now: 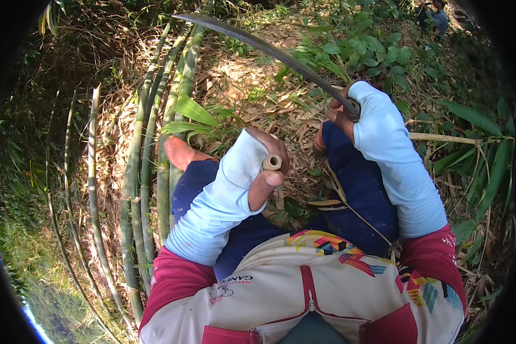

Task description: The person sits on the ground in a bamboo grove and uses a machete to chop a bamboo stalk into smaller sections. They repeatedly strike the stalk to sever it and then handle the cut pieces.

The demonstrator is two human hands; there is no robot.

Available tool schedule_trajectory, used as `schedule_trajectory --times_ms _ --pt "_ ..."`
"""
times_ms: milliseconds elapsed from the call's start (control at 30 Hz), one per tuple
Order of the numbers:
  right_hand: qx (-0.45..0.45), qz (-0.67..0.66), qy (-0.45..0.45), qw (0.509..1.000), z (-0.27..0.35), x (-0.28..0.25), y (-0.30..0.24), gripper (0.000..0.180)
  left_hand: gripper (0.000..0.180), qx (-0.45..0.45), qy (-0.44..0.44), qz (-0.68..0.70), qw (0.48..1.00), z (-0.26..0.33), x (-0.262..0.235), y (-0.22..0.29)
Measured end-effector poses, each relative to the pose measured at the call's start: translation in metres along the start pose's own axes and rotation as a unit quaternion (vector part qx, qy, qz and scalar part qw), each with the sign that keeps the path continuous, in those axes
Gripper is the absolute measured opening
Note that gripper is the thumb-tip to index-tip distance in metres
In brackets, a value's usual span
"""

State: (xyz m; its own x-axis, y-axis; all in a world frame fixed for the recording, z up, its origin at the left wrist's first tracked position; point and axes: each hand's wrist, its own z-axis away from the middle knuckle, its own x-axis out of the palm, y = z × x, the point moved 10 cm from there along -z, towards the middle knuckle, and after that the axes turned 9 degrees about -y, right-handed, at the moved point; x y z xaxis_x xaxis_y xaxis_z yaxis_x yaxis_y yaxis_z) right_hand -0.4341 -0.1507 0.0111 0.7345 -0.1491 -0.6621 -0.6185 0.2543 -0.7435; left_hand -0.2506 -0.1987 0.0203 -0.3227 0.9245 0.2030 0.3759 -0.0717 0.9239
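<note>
My left hand, in a pale blue sleeve that covers its back, is closed round a short hollow piece of bamboo; its open round end faces up. The rest of that piece is hidden in the fist. My right hand, sleeved the same way, grips the handle of a machete. The long, curved dark blade reaches up and to the left, well beyond the left hand and apart from the bamboo piece. Both hands are in front of my bent knees.
Several long green bamboo stalks lie side by side at my left. Dry leaves cover the ground ahead. Leafy plants grow at the far right, and a thin dry stalk lies at the right. Another person is at the far top right.
</note>
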Motion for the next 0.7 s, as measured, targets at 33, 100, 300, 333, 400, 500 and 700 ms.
schedule_trajectory --times_ms 33,100,300,333,400,500,700 --pt "-0.012 -0.029 -0.010 0.999 0.002 0.003 -0.009 0.023 0.033 -0.005 0.001 -0.033 0.999 0.002 -0.003 -0.003" --pt "-0.051 -0.022 -0.011 0.998 0.000 0.009 -0.015 0.028 0.039 -0.014 0.004 -0.101 0.995 0.008 -0.010 -0.012" --pt "-0.225 0.065 0.004 0.972 0.016 0.022 -0.070 0.036 0.046 -0.062 0.020 0.083 0.994 0.008 -0.024 -0.036" --pt "-0.250 0.085 -0.011 0.964 0.019 0.028 -0.078 0.037 0.044 -0.039 0.023 0.183 0.982 0.009 -0.027 -0.045" --pt "-0.249 0.118 -0.014 0.961 0.022 0.030 -0.084 0.030 0.091 -0.142 0.103 -0.139 0.975 0.002 -0.022 -0.017" --pt "-0.277 0.177 -0.021 0.944 0.024 0.039 -0.096 0.021 0.031 -0.009 0.063 -0.105 0.992 0.012 -0.029 -0.018" --pt "-0.290 0.168 -0.023 0.942 0.027 0.040 -0.098 0.021 0.025 0.006 0.021 -0.210 0.978 0.002 -0.025 -0.009"
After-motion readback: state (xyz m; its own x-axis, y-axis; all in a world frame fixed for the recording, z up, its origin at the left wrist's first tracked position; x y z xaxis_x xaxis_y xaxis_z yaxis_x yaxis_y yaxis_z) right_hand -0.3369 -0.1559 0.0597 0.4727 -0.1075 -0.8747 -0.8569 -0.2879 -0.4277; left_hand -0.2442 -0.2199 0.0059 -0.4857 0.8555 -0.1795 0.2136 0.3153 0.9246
